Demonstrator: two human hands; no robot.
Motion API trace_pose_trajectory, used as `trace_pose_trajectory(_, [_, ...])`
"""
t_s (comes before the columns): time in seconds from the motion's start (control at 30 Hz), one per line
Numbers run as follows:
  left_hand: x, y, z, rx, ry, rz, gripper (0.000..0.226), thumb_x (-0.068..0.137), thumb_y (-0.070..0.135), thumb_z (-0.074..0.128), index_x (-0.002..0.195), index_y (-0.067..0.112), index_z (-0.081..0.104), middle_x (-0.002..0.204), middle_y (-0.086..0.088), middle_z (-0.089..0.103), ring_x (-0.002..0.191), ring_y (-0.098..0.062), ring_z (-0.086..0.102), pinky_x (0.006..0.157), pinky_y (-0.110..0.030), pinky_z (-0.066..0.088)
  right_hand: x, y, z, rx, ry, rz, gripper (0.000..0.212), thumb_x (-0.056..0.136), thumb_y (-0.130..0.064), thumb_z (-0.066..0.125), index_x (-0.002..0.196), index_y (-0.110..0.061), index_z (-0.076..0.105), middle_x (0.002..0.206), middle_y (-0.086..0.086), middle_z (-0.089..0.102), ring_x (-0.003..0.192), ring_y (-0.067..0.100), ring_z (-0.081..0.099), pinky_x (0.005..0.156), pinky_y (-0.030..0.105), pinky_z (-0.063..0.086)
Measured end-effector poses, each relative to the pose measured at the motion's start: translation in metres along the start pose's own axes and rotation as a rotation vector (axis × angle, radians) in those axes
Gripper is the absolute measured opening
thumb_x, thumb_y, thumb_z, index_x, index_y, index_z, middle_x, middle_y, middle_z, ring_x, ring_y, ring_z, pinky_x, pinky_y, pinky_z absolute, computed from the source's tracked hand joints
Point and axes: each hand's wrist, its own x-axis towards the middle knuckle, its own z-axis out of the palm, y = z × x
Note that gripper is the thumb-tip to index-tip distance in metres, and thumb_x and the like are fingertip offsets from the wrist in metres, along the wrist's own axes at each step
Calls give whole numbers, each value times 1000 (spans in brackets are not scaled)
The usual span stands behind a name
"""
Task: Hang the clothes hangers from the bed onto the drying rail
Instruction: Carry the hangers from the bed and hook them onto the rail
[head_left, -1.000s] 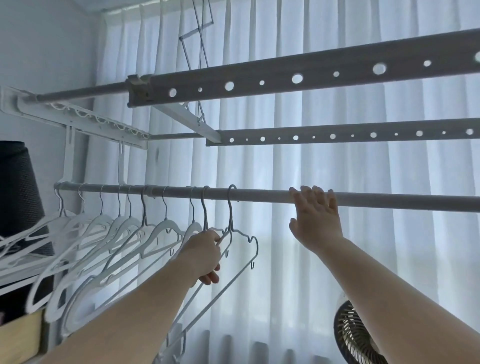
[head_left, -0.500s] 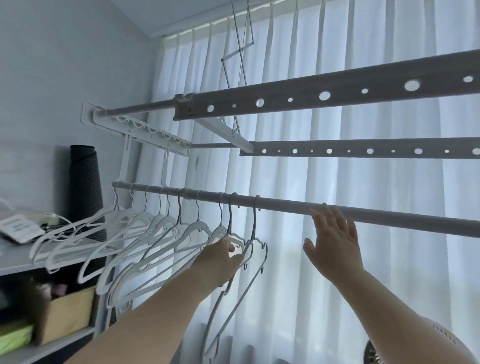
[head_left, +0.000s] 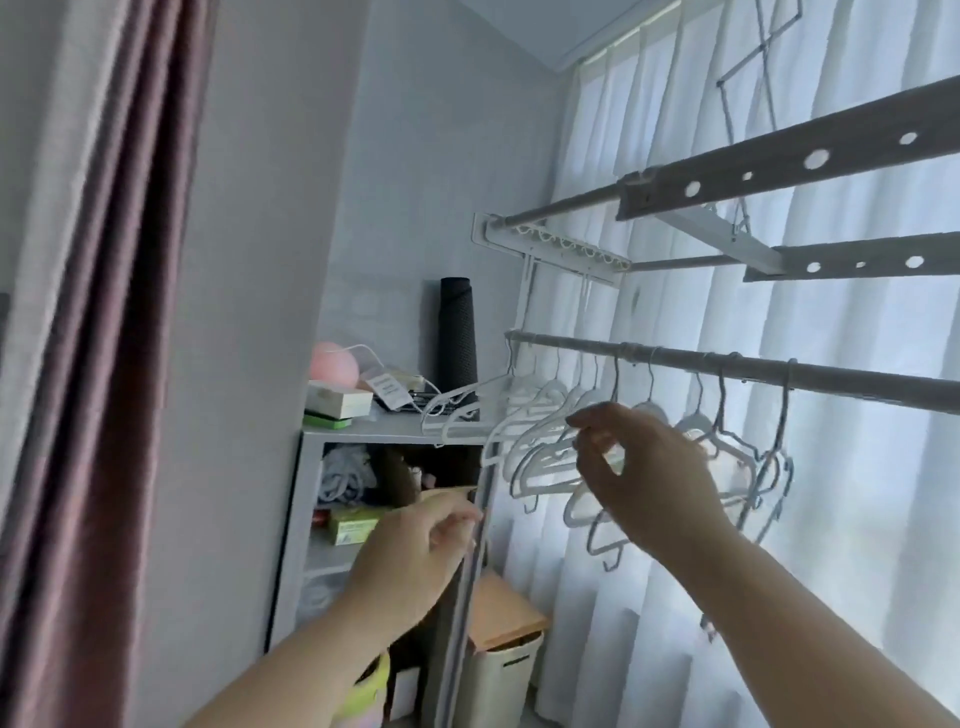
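The drying rail (head_left: 857, 379) runs from the middle to the right edge, in front of a sheer white curtain. Several white hangers (head_left: 524, 410) hang bunched at its left end, and thin grey hangers (head_left: 776, 467) hang just right of them. My right hand (head_left: 639, 467) is below the rail and in front of the hangers, fingers apart, holding nothing. My left hand (head_left: 415, 551) is lower and further left, near the shelf post, loosely curled and empty. The bed is out of view.
A white shelf unit (head_left: 363, 431) stands left of the rail with a black roll (head_left: 457, 332), a pink ball (head_left: 335, 364) and boxes on top. Perforated grey bars (head_left: 779, 166) cross above the rail. A dark curtain (head_left: 93, 364) fills the left. A wood-lidded bin (head_left: 504, 660) stands below.
The view has swung left, bringing in the shelf and dark curtain. My left hand let go of the hanger and dropped away. My right hand came off the rail and moved left.
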Motion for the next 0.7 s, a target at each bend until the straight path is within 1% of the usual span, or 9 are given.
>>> trace_pose_trajectory(0.13, [-61, -41, -77, 97, 118, -196, 34, 91, 13, 50, 72, 42, 53, 56, 12, 63, 64, -2, 61, 67, -14, 46, -12, -69, 43, 57, -253, -76, 26, 91, -20, 47, 112, -23, 62, 95, -5, 65, 100, 18, 57, 81, 25, 41])
trace_pose_trajectory(0.2, [-102, -64, -120, 137, 186, -315, 36, 90, 10, 51, 70, 39, 54, 53, 20, 63, 56, 2, 58, 67, -21, 46, -22, -106, 68, 149, -329, -92, 26, 91, -19, 47, 112, -22, 62, 84, -15, 57, 102, 14, 55, 83, 25, 41])
trace_pose_trajectory(0.27, [-154, -87, -168, 193, 250, -457, 36, 90, 8, 51, 69, 36, 55, 51, 22, 62, 50, 2, 56, 66, -26, 47, -34, -149, 94, 212, -405, -120, 25, 91, -18, 48, 111, -20, 62, 89, -13, 60, 101, 13, 56, 82, 26, 43])
trace_pose_trajectory(0.3, [-183, -95, -193, 228, 272, -536, 35, 91, 10, 50, 69, 36, 55, 49, 20, 62, 47, 3, 56, 65, -24, 46, -42, -172, 108, 245, -447, -130, 25, 90, -17, 49, 111, -19, 62, 93, -8, 63, 97, 12, 57, 80, 25, 44])
trace_pose_trajectory(0.4, [-281, -112, -270, 323, 373, -769, 34, 92, 15, 48, 68, 38, 52, 53, 10, 61, 42, 5, 54, 61, -20, 45, -77, -251, 150, 355, -594, -161, 24, 90, -14, 50, 109, -17, 63, 78, -9, 59, 72, 9, 55, 69, 24, 42])
trace_pose_trajectory(0.47, [-348, -117, -319, 421, 435, -907, 34, 93, 17, 45, 69, 40, 49, 61, 9, 61, 46, 2, 54, 63, -22, 45, -105, -308, 173, 413, -720, -207, 20, 90, -13, 49, 104, -18, 63, 80, -5, 60, 77, 16, 59, 73, 29, 45])
trace_pose_trajectory(0.53, [-414, -118, -362, 468, 505, -1058, 31, 93, 16, 42, 72, 37, 49, 65, 10, 60, 56, -3, 56, 65, -25, 46, -137, -365, 189, 493, -827, -242, 16, 89, -10, 50, 91, -21, 62, 77, -3, 60, 80, 23, 61, 72, 30, 44])
trace_pose_trajectory(0.63, [-508, -114, -412, 530, 616, -1278, 27, 91, 13, 42, 73, 32, 48, 68, 12, 57, 79, -18, 64, 72, -27, 46, -184, -443, 212, 573, -971, -289, 23, 89, -11, 50, 76, -28, 56, 71, -1, 61, 68, 22, 59, 61, 23, 42])
trace_pose_trajectory(0.7, [-563, -108, -436, 566, 681, -1391, 27, 90, 13, 43, 72, 33, 47, 74, 6, 60, 90, -23, 64, 76, -26, 46, -217, -493, 224, 594, -1099, -326, 17, 89, -12, 50, 79, -23, 59, 67, 1, 61, 52, 12, 57, 53, 21, 42])
